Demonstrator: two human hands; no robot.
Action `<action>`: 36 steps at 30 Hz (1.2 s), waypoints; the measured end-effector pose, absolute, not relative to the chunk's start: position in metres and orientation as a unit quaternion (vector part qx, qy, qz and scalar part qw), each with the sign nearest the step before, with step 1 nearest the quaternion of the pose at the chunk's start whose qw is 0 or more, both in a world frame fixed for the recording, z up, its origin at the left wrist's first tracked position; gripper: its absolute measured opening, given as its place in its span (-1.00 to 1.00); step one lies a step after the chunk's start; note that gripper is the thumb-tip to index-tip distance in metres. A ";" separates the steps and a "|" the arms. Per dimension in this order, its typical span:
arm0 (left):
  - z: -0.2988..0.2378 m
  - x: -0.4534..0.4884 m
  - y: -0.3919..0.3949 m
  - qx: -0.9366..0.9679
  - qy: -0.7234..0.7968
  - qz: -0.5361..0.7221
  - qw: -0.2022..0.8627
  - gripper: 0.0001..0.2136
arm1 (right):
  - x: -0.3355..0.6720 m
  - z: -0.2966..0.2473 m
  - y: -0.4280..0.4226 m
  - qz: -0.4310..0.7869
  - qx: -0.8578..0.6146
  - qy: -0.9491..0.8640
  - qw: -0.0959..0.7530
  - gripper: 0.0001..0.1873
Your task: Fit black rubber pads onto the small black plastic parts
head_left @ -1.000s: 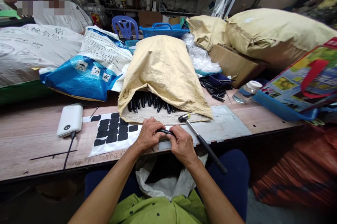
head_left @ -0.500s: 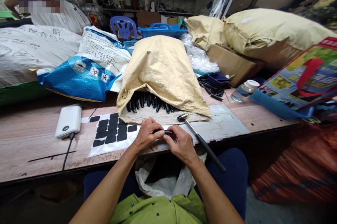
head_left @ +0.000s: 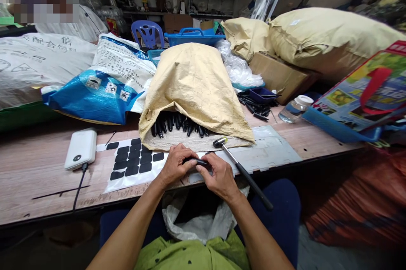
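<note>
At your fingertips: both hands close on one slim black part (head_left: 199, 162) — your left hand (head_left: 176, 164) curls round its left end, and your right hand (head_left: 218, 177) pinches its right end between thumb and forefinger; no finger looks free.
Where the part sits: just above the near edge of the table (head_left: 38, 168), between your two hands, mostly hidden by your fingers.
Below your hands: a white bag (head_left: 196, 219) lies open on your lap; if the pinch slips, I judge the part drops past the table edge, into that bag or beside it.
Just right of your wrist: the hammer (head_left: 241, 170) lies with its head near your right hand and its handle jutting over the edge — a careless elbow could knock it off.
Just left: the sheet of black pads (head_left: 133, 162) lies flat beside your left hand; a dragged wrist could lift or crease a pad.
Behind your hands: the tan sack (head_left: 195, 88) gapes, with more black parts (head_left: 177, 125) at its mouth; a bump could spill them forward.
Further left: the power bank (head_left: 80, 149) has its cable (head_left: 79, 185) running to the edge; a snag there could pull it down.
</note>
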State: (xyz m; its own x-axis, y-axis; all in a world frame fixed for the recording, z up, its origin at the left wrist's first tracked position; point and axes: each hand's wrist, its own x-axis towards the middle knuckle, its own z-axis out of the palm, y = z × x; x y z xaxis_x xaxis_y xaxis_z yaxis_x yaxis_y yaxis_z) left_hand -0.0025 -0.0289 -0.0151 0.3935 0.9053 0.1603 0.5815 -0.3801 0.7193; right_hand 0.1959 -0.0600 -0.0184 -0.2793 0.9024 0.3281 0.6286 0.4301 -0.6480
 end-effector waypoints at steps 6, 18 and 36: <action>-0.020 0.000 -0.027 0.792 0.476 0.279 0.263 -0.86 | 0.193 -0.023 -0.059 0.169 -0.490 -0.786 0.337 -0.89; -0.005 -0.006 -0.031 0.761 0.444 0.374 0.290 -0.75 | 0.208 -0.019 -0.072 0.184 -0.428 -0.780 0.416 -0.87; 0.010 -0.061 0.039 0.483 0.857 0.172 0.050 -0.70 | 0.231 -0.049 -0.129 0.254 -0.538 -0.804 0.011 -0.79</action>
